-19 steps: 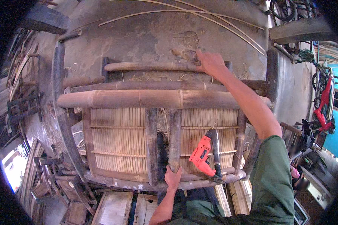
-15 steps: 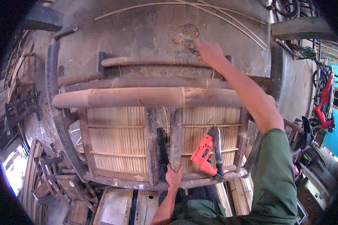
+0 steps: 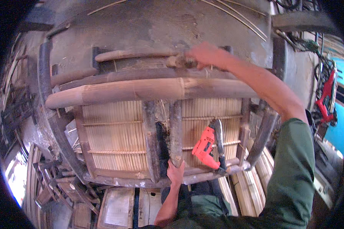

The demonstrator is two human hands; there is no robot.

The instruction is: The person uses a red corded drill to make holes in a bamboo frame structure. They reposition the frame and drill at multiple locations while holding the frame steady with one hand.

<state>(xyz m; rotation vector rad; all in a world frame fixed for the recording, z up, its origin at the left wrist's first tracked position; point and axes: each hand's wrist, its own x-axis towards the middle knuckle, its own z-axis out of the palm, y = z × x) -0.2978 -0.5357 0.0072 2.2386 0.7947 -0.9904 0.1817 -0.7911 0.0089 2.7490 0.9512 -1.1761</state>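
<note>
My left hand is wrapped round the near end of a short bamboo pole, which runs between two slatted panels of a bamboo frame. My right hand stretches over the far side, closed on a rough wooden mallet; motion smears it, and its handle is mostly hidden. The mallet's head appears above the far rails, and I cannot tell whether it touches them. Across the frame lies a thick bamboo rail. On the right slatted panel rest a red power drill and a dark, long, narrow tool.
Long thin bamboo strips lie on the concrete floor beyond the frame. Stacked slats are at the near right, wooden frames at the near left. A red vehicle part shows far right.
My right hand has swung the mallet down toward the frame's far rails. My left hand keeps its grip on the pole. The view has shifted slightly.
</note>
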